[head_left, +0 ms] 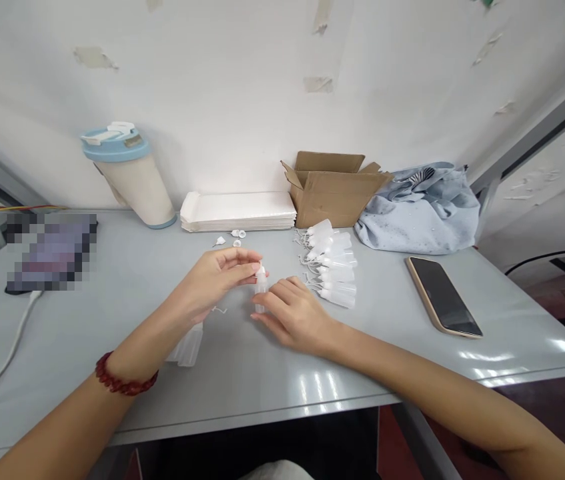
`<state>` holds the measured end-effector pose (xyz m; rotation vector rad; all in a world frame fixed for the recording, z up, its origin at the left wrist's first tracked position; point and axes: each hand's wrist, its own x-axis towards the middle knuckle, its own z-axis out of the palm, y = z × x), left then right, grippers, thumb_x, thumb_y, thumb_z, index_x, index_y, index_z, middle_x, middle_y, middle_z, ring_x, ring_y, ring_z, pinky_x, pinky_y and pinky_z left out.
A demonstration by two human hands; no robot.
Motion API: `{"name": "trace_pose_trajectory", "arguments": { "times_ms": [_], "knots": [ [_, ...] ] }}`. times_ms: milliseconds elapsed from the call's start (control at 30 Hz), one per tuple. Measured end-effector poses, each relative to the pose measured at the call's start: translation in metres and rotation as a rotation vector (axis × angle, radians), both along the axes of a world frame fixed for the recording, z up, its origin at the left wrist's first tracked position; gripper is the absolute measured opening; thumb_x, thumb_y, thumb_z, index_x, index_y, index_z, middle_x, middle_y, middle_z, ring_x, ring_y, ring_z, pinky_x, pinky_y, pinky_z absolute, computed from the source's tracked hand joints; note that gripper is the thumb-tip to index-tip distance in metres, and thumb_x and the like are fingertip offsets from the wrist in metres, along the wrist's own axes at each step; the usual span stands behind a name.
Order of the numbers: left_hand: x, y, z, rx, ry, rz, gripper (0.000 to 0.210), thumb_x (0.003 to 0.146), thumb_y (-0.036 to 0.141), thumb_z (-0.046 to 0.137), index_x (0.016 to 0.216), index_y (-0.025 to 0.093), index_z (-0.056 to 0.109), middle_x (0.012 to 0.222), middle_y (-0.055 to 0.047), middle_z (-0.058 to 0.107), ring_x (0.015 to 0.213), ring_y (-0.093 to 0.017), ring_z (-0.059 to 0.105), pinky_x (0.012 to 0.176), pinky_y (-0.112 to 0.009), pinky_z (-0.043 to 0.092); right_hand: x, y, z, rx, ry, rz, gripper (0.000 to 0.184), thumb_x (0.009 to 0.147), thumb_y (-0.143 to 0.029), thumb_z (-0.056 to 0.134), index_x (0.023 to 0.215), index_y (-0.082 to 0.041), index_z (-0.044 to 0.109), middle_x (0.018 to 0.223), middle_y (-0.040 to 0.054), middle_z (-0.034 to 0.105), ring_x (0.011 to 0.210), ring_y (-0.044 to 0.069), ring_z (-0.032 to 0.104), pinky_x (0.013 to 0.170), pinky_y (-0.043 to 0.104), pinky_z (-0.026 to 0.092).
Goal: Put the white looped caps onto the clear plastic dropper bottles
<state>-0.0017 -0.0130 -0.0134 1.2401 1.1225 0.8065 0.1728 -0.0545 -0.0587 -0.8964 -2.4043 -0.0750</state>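
Note:
A small translucent plastic bottle (261, 300) with a white cap (261, 271) stands upright between my hands, above or on the table; I cannot tell which. My left hand (227, 273) pinches the cap between thumb and fingers. My right hand (295, 313) closes around the bottle's body from the right. Several similar bottles (337, 275) lie in a row to the right, with white caps and thin strings pointing left. More clear bottles (189, 347) lie partly hidden under my left wrist. Beyond my left hand are several small loose white caps (219, 241).
Along the wall stand a tumbler (137, 180), a stack of white flat boxes (242, 210), an open cardboard box (335, 197) and bundled pale blue cloth (422, 213). A phone (442, 297) lies right; a blurred-out device (55, 253) with a white cable (12, 353) lies left.

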Motion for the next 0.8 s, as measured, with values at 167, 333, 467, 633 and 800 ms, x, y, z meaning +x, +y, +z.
{"name": "trace_pose_trajectory", "arguments": {
  "times_ms": [167, 333, 467, 633, 800],
  "knots": [
    [0.001, -0.004, 0.002, 0.024, -0.058, -0.031, 0.027, 0.075, 0.033, 0.071, 0.098, 0.022, 0.062, 0.091, -0.001, 0.064, 0.096, -0.022, 0.063, 0.088, -0.036, 0.045, 0.0, -0.002, 0.001, -0.097, 0.136, 0.044, 0.018, 0.091, -0.025, 0.046, 0.097, -0.013, 0.058, 0.079, 0.0072, 0.062, 0.072, 0.018, 0.054, 0.068, 0.032, 0.039],
    [0.001, -0.003, 0.002, -0.016, -0.203, -0.027, 0.033, 0.075, 0.029, 0.072, 0.104, 0.021, 0.057, 0.088, 0.0, 0.064, 0.096, -0.02, 0.063, 0.091, -0.036, 0.044, 0.0, -0.004, 0.009, -0.334, 0.392, 0.052, 0.009, 0.087, -0.02, 0.053, 0.095, -0.018, 0.055, 0.078, 0.0019, 0.061, 0.073, 0.015, 0.055, 0.071, 0.03, 0.042],
    [0.005, -0.005, 0.002, -0.009, -0.291, 0.0, 0.032, 0.076, 0.026, 0.071, 0.102, 0.021, 0.055, 0.087, 0.001, 0.063, 0.098, -0.018, 0.062, 0.093, -0.034, 0.044, 0.003, -0.001, 0.019, -0.682, 0.605, 0.093, 0.008, 0.083, -0.021, 0.06, 0.086, -0.02, 0.053, 0.078, -0.0012, 0.058, 0.075, 0.013, 0.056, 0.073, 0.029, 0.045],
    [0.008, -0.006, -0.001, 0.0, -0.317, -0.053, 0.027, 0.077, 0.027, 0.069, 0.101, 0.022, 0.056, 0.088, 0.001, 0.064, 0.101, -0.021, 0.062, 0.089, -0.034, 0.047, 0.018, 0.005, 0.031, -1.157, 0.822, 0.299, 0.016, 0.079, -0.021, 0.067, 0.082, -0.019, 0.051, 0.084, 0.0001, 0.059, 0.084, 0.015, 0.061, 0.074, 0.031, 0.047],
    [0.008, -0.007, 0.001, 0.012, -0.345, -0.064, 0.019, 0.079, 0.026, 0.068, 0.095, 0.021, 0.06, 0.09, 0.0, 0.064, 0.103, -0.021, 0.061, 0.087, -0.032, 0.049, 0.025, 0.008, 0.037, -1.324, 0.907, 0.323, 0.017, 0.078, -0.018, 0.068, 0.082, -0.017, 0.051, 0.087, 0.0026, 0.064, 0.087, 0.015, 0.062, 0.074, 0.03, 0.047]
  ]
}}
